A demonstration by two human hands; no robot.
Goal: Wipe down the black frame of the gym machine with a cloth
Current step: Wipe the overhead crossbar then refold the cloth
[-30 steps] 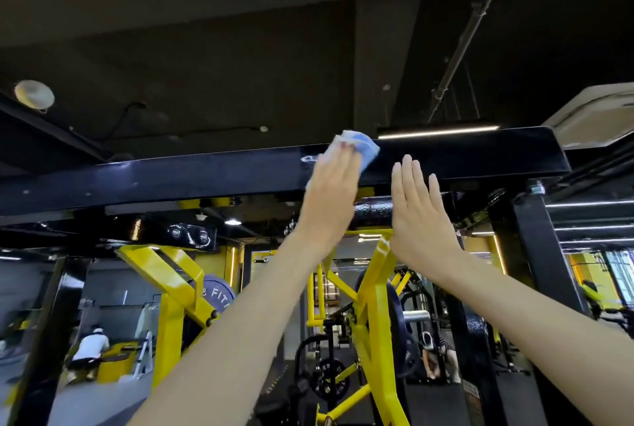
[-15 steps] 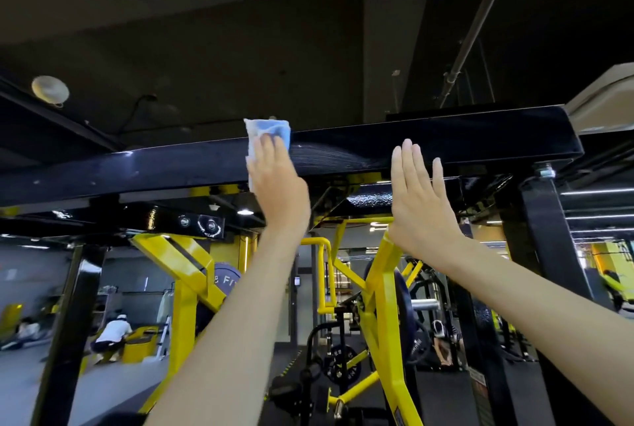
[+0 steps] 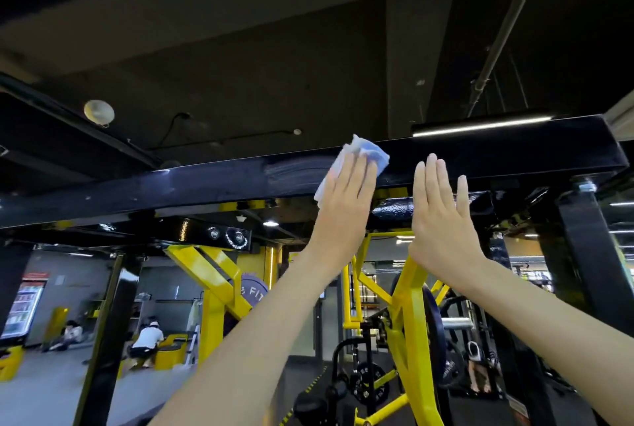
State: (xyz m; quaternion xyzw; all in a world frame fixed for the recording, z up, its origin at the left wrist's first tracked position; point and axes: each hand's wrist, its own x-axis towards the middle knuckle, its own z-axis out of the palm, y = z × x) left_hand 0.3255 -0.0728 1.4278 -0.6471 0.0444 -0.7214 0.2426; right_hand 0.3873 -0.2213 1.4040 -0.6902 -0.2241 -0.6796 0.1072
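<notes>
The left hand (image 3: 346,199), fingers straight, presses the blue cloth (image 3: 368,151) against the black top crossbeam (image 3: 206,182), having swept back rightward beside the flat, empty right hand (image 3: 442,213). The smeared streak suggests this section is covered.

Seen from below, a person's left hand (image 3: 346,199) presses a crumpled blue-and-white cloth (image 3: 364,150) with straight fingers against the front face of a gym machine's glossy black overhead beam (image 3: 206,182). Smeared streaks show on the beam just left of the cloth. The right hand (image 3: 442,216) is raised just beside it, fingers straight, tips at the beam's lower edge. Yellow machine arms (image 3: 413,305) stand behind
</notes>
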